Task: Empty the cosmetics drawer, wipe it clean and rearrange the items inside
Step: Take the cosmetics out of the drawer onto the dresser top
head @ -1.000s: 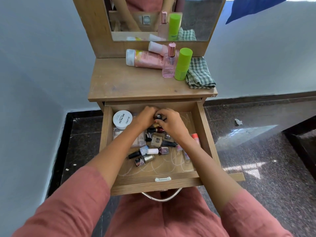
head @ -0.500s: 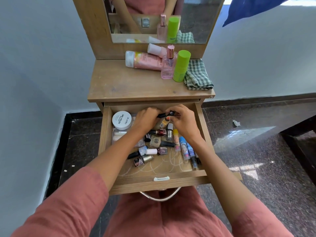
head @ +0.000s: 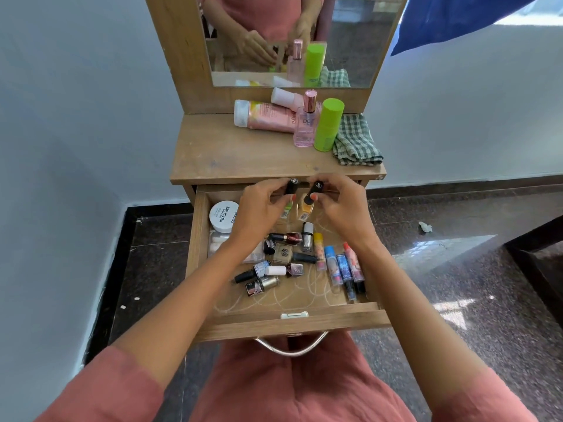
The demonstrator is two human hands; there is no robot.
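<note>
The wooden drawer [head: 201, 257] is pulled out under the dresser top. Over its back part my left hand [head: 259, 214] grips a black-capped nail polish bottle [head: 291, 190], and my right hand [head: 341, 208] grips a yellow nail polish bottle [head: 307, 205] by its black cap. Both bottles are lifted above the drawer floor. Below them lie several small polish bottles [head: 274, 272] in the middle, several printed lip balm sticks [head: 344, 269] on the right, and a white nail polish remover jar [head: 224, 216] at the back left.
On the dresser top [head: 231, 150] stand a pink tube [head: 268, 117], a pink perfume bottle [head: 304, 126], a green bottle [head: 327, 126] and a folded checked cloth [head: 355, 141]. A mirror [head: 350, 32] rises behind. Dark stone floor lies on both sides.
Both hands rose from among the bottles at the drawer's middle toward its back edge, each lifting a nail polish bottle. The lip balm sticks on the right came into view.
</note>
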